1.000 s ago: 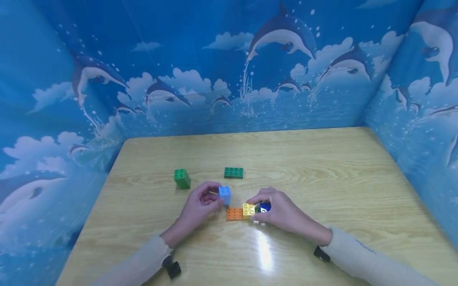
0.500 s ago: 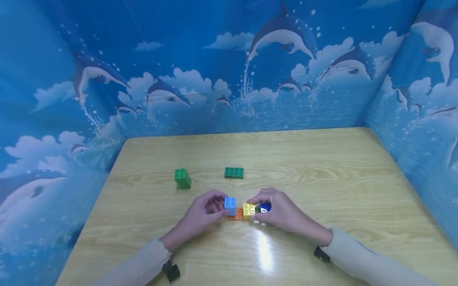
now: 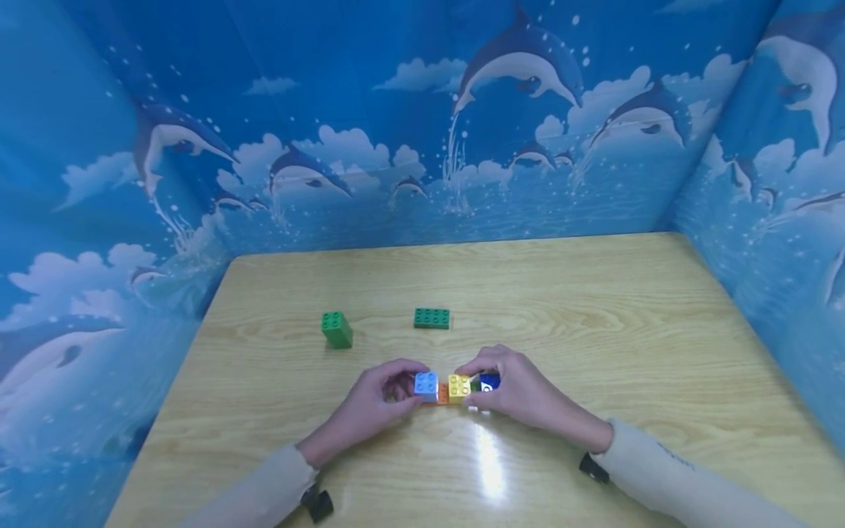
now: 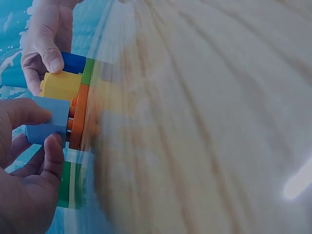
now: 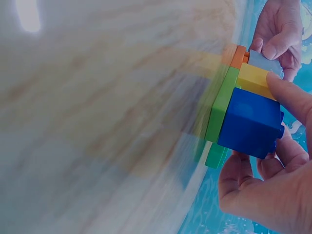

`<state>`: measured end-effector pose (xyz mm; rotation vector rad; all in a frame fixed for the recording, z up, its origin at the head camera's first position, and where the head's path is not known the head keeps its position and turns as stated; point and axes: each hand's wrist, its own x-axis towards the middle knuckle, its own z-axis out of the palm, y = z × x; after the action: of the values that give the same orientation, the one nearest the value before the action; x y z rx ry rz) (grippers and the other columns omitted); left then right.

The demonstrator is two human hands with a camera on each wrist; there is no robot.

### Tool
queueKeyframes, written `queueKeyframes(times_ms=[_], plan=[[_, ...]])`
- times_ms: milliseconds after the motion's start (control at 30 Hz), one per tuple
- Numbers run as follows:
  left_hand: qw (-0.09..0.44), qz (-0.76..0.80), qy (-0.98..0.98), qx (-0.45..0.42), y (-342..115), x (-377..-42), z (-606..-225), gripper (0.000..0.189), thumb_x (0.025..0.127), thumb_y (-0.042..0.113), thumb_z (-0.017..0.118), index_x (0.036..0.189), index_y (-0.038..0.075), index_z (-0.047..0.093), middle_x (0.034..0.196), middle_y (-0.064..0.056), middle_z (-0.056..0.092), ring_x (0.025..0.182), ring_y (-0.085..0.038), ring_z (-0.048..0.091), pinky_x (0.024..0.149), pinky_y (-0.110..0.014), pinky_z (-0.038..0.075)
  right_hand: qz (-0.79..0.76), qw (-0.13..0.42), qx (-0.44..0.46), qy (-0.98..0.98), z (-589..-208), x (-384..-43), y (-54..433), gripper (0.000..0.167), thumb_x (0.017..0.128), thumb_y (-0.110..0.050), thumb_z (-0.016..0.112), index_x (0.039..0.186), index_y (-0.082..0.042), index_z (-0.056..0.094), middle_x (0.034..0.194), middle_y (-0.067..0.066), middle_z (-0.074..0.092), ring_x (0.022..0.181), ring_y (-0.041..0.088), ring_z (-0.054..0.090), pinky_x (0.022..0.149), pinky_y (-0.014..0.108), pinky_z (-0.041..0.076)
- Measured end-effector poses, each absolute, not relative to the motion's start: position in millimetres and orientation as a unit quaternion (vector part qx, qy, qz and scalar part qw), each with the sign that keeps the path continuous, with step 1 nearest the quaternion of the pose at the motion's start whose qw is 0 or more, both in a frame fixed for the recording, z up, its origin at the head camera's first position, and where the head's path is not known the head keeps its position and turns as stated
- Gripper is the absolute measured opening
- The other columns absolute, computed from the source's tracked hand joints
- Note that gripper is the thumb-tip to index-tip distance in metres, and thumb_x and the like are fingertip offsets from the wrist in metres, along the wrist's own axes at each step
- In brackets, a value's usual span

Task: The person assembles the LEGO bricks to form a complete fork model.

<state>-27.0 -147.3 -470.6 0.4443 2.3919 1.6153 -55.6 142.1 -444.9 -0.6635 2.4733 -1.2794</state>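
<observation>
My left hand (image 3: 372, 402) pinches a light blue toy brick (image 3: 425, 386) between thumb and fingers, over the left end of an orange flat brick (image 3: 443, 394). Orange studs show beside the light blue brick in the left wrist view; I cannot tell whether it is fully seated. My right hand (image 3: 521, 389) grips a yellow brick (image 3: 459, 389), which sits where the orange piece meets a light green flat brick (image 5: 222, 109). A dark blue brick (image 5: 251, 122) stands on the light green piece, partly hidden by the right hand in the head view.
Behind the hands, a dark green flat brick (image 3: 432, 318) lies on the wooden table (image 3: 581, 301). Further left stands a tall green brick piece (image 3: 337, 330). A dolphin-print curtain (image 3: 396, 147) surrounds the table's back and sides.
My left hand has carried the light blue brick right and toward me, from behind the orange flat brick to over its left end. The right hand has stayed in place on the yellow brick.
</observation>
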Motion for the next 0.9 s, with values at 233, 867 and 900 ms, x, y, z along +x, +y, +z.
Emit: queueKeyframes(times_ms=[233,867,900], plan=[[0.115,0.54,0.823,0.134,-146,-27,-468,0.039,0.094,0.017,0.088,0.131,0.015,0.076,0.103,0.001,0.073,0.091,-0.02,0.068,0.077,-0.03,0.061,-0.442,0.142,-0.23,0.855,-444,-56,142,0.04,0.082,-0.015,0.097,0.119,-0.02,0.083,0.111,-0.009,0.074,0.103,0.016,0.064,0.087,0.038,0.059],[0.18,0.545,0.808,0.135,-144,-35,-461,0.029,0.093,0.019,0.089,0.12,0.019,0.077,0.102,-0.001,0.072,0.089,-0.024,0.068,0.074,-0.028,0.059,-0.442,0.142,-0.236,0.853,-444,-56,143,0.04,0.082,-0.015,0.097,0.12,-0.018,0.083,0.109,-0.008,0.073,0.1,0.017,0.063,0.083,0.032,0.058],[0.184,0.546,0.806,0.136,-144,-35,-461,0.029,0.093,0.019,0.088,0.12,0.019,0.077,0.102,-0.001,0.072,0.09,-0.024,0.068,0.075,-0.029,0.059,-0.442,0.143,-0.237,0.853,-444,-55,143,0.04,0.082,-0.015,0.097,0.12,-0.018,0.083,0.108,-0.009,0.073,0.1,0.017,0.063,0.083,0.033,0.058]])
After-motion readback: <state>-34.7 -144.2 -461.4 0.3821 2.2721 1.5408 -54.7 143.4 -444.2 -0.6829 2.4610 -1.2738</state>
